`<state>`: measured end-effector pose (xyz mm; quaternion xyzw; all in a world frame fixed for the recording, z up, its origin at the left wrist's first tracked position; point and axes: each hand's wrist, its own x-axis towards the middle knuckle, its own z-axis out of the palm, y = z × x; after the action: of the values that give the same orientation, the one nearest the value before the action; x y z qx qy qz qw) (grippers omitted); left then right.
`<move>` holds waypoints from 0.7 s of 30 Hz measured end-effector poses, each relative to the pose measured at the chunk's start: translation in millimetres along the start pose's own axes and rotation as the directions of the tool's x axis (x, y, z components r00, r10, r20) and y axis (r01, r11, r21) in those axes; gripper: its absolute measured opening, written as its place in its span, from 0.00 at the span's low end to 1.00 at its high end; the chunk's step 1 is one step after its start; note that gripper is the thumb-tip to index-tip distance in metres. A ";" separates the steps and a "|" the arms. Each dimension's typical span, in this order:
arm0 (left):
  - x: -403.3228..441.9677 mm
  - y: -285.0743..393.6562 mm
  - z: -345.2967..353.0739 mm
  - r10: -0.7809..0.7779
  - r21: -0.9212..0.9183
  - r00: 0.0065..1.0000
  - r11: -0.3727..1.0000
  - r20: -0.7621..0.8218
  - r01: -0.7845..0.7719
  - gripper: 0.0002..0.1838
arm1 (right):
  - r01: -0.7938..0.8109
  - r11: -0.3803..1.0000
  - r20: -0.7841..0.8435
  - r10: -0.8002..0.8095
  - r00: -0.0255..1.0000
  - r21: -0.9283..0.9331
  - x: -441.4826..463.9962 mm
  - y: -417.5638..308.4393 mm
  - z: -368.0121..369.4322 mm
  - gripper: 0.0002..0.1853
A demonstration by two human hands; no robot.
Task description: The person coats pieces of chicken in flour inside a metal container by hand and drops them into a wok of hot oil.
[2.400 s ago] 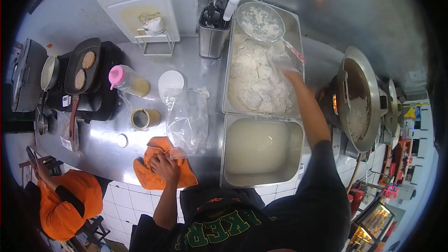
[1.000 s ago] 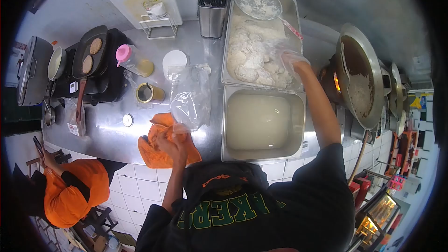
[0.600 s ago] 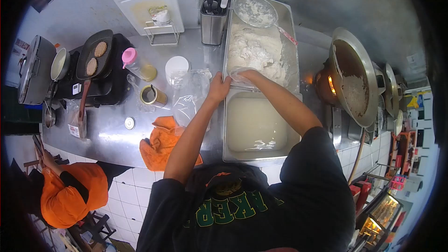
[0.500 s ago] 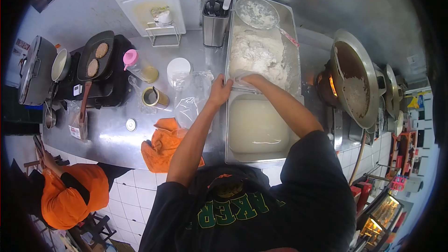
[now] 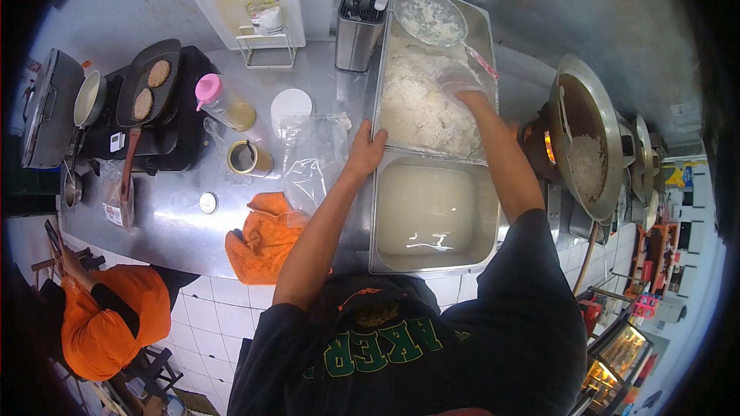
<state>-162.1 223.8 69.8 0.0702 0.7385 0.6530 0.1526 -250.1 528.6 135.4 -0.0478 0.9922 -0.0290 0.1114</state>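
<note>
My left hand (image 5: 365, 149) is closed over the left rim of a deep metal tray (image 5: 494, 38) of white flour (image 5: 416, 100). At the flour's right side is my right hand (image 5: 461, 83), in what looks like a clear plastic glove. Its fingers are blurred and partly hidden, so their shape does not show. A round sieve (image 5: 430, 19) dusted with flour, with a red patterned handle, rests at the far end of the tray. Nearer to me, against the flour tray, stands a second metal tray (image 5: 486, 219) of pale, milky liquid (image 5: 426, 204).
To the right, a large wok (image 5: 593, 177) sits over a burner with a flame. On the left are a grill pan (image 5: 163, 62) with two patties, a pink-capped bottle (image 5: 223, 104), an open can (image 5: 248, 158) and an orange cloth (image 5: 266, 239). Another person (image 5: 116, 316) in orange is lower left.
My right hand has moved from the flour tray's near edge to its far right side. The flour is spread closer to the near edge. My left hand stays at the rim.
</note>
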 end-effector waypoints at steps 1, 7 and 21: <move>-3.4 8.1 -2.0 -0.004 0.002 1.000 1.000 0.005 0.004 0.17 | -0.004 1.000 0.003 0.004 1.000 0.003 2.9 -14.8 5.4 0.22; -10.5 21.5 -8.7 -0.019 -0.162 0.993 0.986 0.114 0.038 0.11 | -0.164 0.975 -0.270 0.200 0.942 0.150 16.7 -22.1 93.4 0.33; -14.7 36.2 -9.5 -0.132 -0.149 0.977 0.976 0.166 0.157 0.14 | -0.228 0.970 -0.349 0.245 0.905 0.088 32.9 -14.0 115.2 0.31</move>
<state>-154.7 215.3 108.4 0.0542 0.6724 0.6902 0.2620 -255.0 505.9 17.0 0.0815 0.9934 -0.0459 -0.0670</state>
